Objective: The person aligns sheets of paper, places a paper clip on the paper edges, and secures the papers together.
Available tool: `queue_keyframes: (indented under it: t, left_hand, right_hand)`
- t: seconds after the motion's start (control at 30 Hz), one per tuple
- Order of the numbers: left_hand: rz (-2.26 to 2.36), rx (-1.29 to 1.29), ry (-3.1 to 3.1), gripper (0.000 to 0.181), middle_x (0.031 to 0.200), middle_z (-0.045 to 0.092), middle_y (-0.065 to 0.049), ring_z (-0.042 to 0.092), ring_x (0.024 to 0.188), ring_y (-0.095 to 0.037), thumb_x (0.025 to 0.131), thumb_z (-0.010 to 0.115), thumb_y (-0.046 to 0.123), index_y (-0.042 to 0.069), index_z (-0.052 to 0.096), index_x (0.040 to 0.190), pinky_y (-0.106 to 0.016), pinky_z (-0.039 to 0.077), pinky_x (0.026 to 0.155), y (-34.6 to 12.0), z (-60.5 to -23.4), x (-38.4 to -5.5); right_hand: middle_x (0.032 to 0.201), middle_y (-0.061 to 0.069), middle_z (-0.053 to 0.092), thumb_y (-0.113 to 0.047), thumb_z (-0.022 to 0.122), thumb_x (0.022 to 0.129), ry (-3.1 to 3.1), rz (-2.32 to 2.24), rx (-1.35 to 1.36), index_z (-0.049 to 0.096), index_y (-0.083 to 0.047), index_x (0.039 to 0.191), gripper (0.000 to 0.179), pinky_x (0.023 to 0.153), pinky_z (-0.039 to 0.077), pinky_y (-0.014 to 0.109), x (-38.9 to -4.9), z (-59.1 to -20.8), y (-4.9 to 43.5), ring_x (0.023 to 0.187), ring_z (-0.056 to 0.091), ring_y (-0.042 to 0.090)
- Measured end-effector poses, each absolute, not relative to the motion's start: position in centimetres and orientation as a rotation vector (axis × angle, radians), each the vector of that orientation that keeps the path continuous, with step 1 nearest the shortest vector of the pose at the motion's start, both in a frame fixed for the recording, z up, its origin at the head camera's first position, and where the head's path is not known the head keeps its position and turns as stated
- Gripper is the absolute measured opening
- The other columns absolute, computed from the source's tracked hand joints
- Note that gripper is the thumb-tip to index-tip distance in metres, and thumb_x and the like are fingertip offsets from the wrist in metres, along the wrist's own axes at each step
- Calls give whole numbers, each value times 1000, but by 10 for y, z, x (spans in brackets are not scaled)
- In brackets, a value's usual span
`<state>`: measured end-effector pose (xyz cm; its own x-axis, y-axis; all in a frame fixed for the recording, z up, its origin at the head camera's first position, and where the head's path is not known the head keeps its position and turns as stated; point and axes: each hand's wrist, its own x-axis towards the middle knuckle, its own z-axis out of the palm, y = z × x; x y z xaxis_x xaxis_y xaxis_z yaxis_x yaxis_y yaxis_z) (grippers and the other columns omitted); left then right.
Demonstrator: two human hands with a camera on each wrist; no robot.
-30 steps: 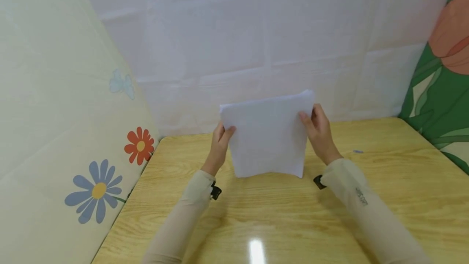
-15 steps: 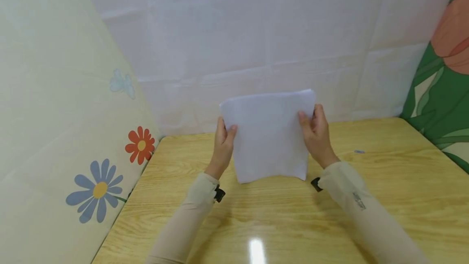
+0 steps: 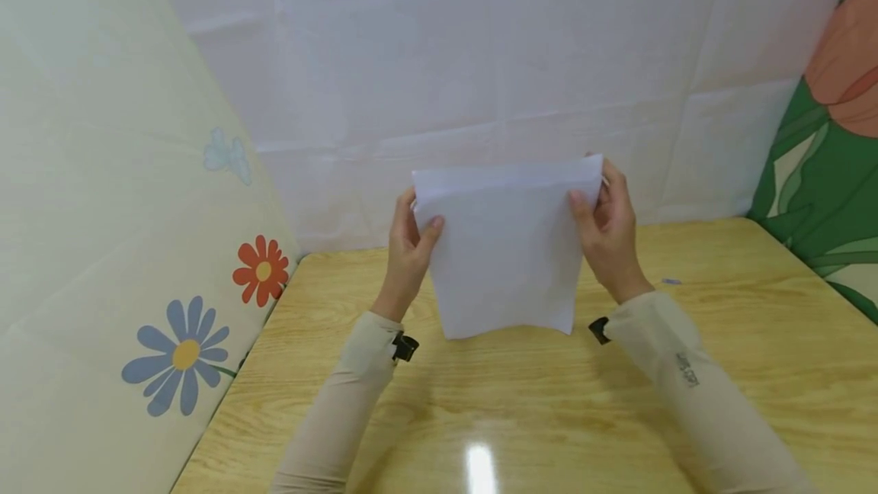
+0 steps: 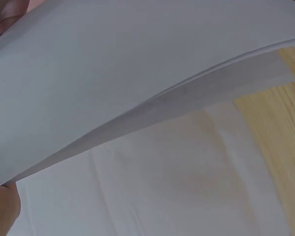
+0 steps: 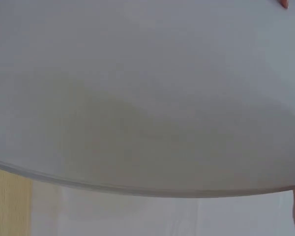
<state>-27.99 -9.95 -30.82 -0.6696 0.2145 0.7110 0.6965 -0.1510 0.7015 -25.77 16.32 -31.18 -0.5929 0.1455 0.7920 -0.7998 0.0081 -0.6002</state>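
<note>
Several sheets of white paper (image 3: 507, 258) are held upright over the wooden table, in the middle of the head view. My left hand (image 3: 408, 254) pinches their left edge, thumb on the near face and fingers behind. At the right edge, higher up, my right hand (image 3: 612, 238) grips them the same way. A lighter band runs along the top of the paper. In the left wrist view one layer of the paper (image 4: 113, 64) stands apart from another behind it. The right wrist view shows the paper's broad face (image 5: 147, 98) bowed along its lower edge.
A small bluish strip (image 3: 671, 281) lies on the wooden table (image 3: 521, 418) right of my right hand. Behind the table hangs a creased white sheet (image 3: 384, 59). Flower-printed panels stand at the left (image 3: 82, 197) and right (image 3: 833, 197).
Both hands have risen a little and spread apart, the right one moving right. The paper's top edge is higher and straighter, with the light band now showing across it.
</note>
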Motion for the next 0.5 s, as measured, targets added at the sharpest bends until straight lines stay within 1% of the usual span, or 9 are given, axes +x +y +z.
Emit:
queue_keyframes:
  t: [0.13,0.2,0.27,0.37,0.5]
  left_hand:
    - [-1891,-979,-1771,38,113,54,-9,58,96,-18,97,51,1,-4,40,133,-31,54,75,-98,-312,-278]
    - [-1900,-948,-1791,35,113,54,-12,58,97,-17,97,50,-1,-9,42,130,-29,52,78,-97,-316,-277]
    - [-1901,-922,-1820,34,113,54,-19,57,98,-15,97,49,-4,-11,42,130,-28,51,80,-96,-320,-276]
    - [-1891,-909,-1873,36,118,53,-27,57,100,-17,97,47,-6,-12,40,131,-30,50,84,-96,-325,-273]
    - [-1860,-906,-1957,37,120,53,-30,58,103,-23,98,46,-4,-11,39,133,-35,51,85,-97,-323,-262]
  right_hand:
    - [116,11,58,-2,50,97,-1551,1701,684,45,-3,130,33,83,49,23,-256,-312,162,102,57,20]
    - [114,10,58,-3,51,97,-1561,1719,666,47,-5,125,28,81,50,23,-256,-315,162,101,58,19]
    - [113,9,58,-4,51,98,-1588,1729,639,47,-6,122,25,79,50,22,-255,-319,161,100,59,18]
    - [113,7,58,-7,50,99,-1634,1749,599,46,-6,121,23,78,51,21,-254,-325,161,99,60,17]
    - [115,6,59,-11,49,100,-1704,1740,567,45,-7,122,23,77,53,22,-253,-332,161,98,61,16]
